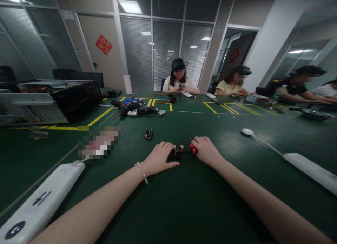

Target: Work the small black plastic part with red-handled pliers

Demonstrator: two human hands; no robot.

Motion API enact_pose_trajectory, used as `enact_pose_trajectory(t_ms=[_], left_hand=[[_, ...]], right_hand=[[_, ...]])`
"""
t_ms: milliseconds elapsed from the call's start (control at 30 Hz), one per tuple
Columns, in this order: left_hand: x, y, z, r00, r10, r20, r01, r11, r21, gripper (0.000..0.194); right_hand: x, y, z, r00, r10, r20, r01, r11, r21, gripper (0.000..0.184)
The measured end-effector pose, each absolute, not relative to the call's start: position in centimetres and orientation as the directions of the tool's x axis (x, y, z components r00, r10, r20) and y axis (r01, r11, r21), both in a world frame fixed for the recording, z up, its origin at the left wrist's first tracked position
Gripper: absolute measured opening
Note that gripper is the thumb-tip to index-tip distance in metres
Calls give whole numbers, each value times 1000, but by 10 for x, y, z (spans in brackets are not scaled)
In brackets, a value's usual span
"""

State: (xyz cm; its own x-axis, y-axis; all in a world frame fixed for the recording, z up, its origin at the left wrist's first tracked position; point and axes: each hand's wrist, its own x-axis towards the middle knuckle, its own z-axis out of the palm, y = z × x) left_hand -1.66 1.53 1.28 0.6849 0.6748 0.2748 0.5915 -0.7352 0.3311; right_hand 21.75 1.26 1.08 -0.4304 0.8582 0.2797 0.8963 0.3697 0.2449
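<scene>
My left hand (161, 159) is closed around a small black part (173, 157), thumb at its near side and fingers over its far side. What the part is cannot be made out. In my right hand (204, 150) are pliers with red handles (193, 148). Their dark jaws (184, 149) point left and reach the black part's right side; whether they grip it cannot be told. A thin dark strand (193, 136) shows just beyond my right fingers. Past my left hand a small black-and-silver piece (148, 133) lies on the green table (168, 202).
Black cables (137, 108) lie in a heap farther back. An opened computer case (65, 102) stands at left. White power packs (44, 202) (310, 168) flank my arms, the right one wired to a white puck (247, 132). Several people sit opposite and at right.
</scene>
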Motion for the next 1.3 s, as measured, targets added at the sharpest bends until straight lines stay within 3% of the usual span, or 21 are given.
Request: enact_pose_trajectory(t_ms=[733, 1300], left_hand=[[-16, 14, 16, 687, 686, 240, 612, -724, 319, 54], [-16, 15, 15, 685, 688, 239, 614, -722, 319, 56]], right_hand=[[214, 8, 19, -440, 859, 259, 880, 356, 315, 25], [215, 9, 16, -405, 879, 254, 904, 342, 258, 32]])
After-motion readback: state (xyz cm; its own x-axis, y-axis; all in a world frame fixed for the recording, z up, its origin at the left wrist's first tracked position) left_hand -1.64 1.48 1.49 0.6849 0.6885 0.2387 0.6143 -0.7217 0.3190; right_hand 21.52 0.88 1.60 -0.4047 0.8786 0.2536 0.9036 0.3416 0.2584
